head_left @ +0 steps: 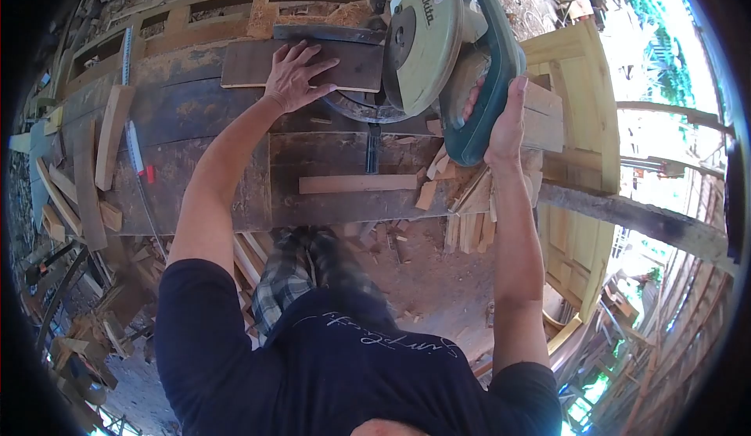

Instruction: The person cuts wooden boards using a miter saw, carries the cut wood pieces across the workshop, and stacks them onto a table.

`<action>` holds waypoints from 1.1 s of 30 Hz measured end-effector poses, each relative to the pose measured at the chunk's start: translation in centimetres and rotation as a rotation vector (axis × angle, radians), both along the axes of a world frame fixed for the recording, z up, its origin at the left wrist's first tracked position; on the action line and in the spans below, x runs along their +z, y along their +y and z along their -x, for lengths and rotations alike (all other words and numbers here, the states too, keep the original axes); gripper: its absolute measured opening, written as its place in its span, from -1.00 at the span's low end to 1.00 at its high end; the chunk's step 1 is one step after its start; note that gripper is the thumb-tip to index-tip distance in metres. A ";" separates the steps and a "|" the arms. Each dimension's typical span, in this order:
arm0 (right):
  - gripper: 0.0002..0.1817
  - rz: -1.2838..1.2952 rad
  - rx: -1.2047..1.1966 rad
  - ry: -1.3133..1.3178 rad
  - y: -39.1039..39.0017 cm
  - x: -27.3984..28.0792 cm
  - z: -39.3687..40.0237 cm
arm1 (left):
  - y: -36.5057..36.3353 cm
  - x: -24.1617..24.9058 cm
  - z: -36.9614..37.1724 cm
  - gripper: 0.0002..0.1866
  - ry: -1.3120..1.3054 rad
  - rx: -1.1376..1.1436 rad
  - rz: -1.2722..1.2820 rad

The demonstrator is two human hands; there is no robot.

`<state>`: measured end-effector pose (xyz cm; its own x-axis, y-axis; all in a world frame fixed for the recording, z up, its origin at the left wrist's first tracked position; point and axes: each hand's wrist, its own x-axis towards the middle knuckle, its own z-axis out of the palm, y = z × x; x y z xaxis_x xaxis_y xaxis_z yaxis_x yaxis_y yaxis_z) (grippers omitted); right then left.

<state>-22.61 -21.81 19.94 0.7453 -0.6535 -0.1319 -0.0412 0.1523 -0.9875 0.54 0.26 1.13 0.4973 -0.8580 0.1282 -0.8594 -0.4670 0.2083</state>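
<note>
My left hand (295, 76) lies flat with fingers spread on a dark brown wooden board (242, 62). The board rests against the fence (328, 34) of a miter saw, its right end beside the blade guard. My right hand (507, 119) is wrapped round the dark green handle (477, 135) of the miter saw (418, 45), with fingertips showing through the handle's opening. The saw head covers the blade, so I cannot see whether it touches the board.
A narrow wood strip (358, 184) and offcuts (426, 193) lie along the bench (188, 170) near its front edge. At the left are a tape measure (134, 150) and several wood pieces (115, 135). A panelled wooden door (583, 107) stands at the right.
</note>
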 end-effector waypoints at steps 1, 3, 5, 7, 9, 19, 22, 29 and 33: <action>-0.30 0.004 -0.010 0.000 0.0 -0.1 0.0 | 0.0 0.0 0.0 -0.42 0.003 0.000 -0.006; -0.30 -0.002 -0.002 -0.008 0.1 -0.2 0.1 | 0.0 0.0 -0.1 -0.42 0.001 -0.003 -0.003; -0.30 -0.010 0.005 -0.016 0.2 -0.5 0.2 | 0.1 -0.4 -0.2 -0.42 0.000 -0.008 -0.002; -0.31 -0.021 0.006 -0.035 0.2 -0.8 0.3 | 0.0 -1.2 -0.3 -0.43 -0.035 -0.012 0.096; -0.31 -0.027 0.011 -0.039 0.2 -0.9 0.4 | 0.1 -1.1 -0.3 -0.43 -0.033 -0.009 0.095; -0.33 -0.029 -0.001 -0.051 0.3 -1.6 0.6 | 0.1 -1.1 -0.3 -0.43 -0.049 -0.010 0.086; -0.34 -0.026 -0.003 -0.057 0.3 -1.9 0.7 | 0.1 -1.0 -0.2 -0.42 -0.047 -0.003 0.092; -0.35 -0.011 0.007 -0.091 0.7 -2.5 0.9 | 0.2 -0.8 -0.3 -0.42 -0.040 -0.011 0.098; -0.34 0.026 -0.002 -0.091 0.7 -3.2 1.1 | 0.2 -0.9 -0.4 -0.42 -0.019 -0.019 0.076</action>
